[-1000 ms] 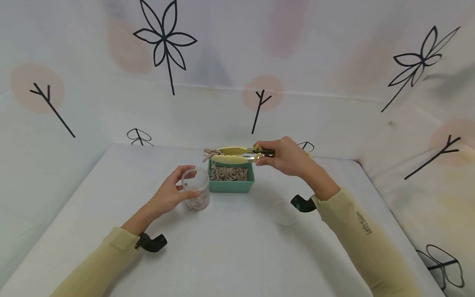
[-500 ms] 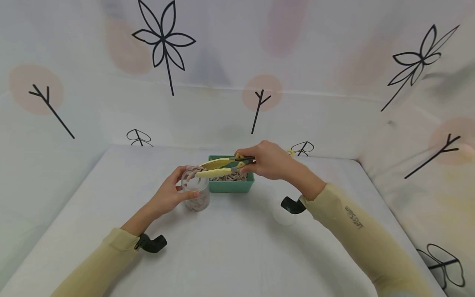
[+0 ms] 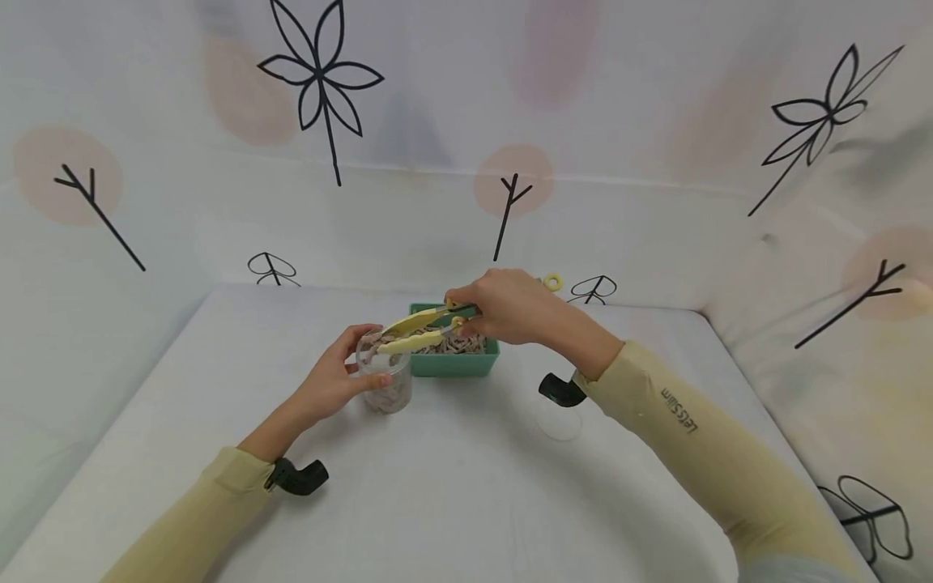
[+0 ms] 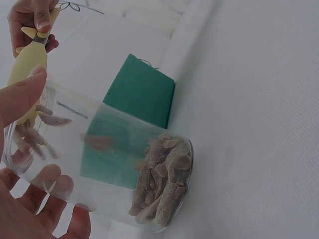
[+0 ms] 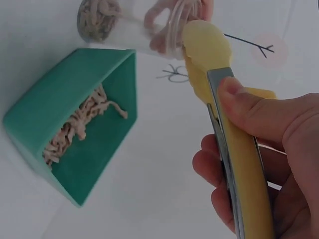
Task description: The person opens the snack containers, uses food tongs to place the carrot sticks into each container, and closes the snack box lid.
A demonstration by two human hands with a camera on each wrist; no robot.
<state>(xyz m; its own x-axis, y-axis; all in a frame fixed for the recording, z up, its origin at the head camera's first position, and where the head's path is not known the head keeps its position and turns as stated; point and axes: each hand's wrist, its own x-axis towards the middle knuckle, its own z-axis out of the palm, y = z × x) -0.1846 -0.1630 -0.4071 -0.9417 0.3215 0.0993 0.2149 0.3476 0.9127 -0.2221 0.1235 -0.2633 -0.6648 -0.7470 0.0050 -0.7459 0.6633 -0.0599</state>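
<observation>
My left hand grips a clear jar round its side, thumb at the front. Greyish-brown dried strips cover the jar's bottom, and a few more loose strips are just inside its mouth. In my right hand is a pair of yellow tongs, squeezed between thumb and fingers. The tong tips reach the jar's mouth from the right. Beside the jar stands a green rectangular box, partly covered by the tongs, with many similar strips in it.
A thin clear round lid lies on the white tabletop to the right, below my right wrist. Patterned cloth closes off the back and sides.
The tongs, carrying strips, moved left and down from above the green box to the jar's mouth. Strips are now inside the mouth. The left hand and jar stayed put.
</observation>
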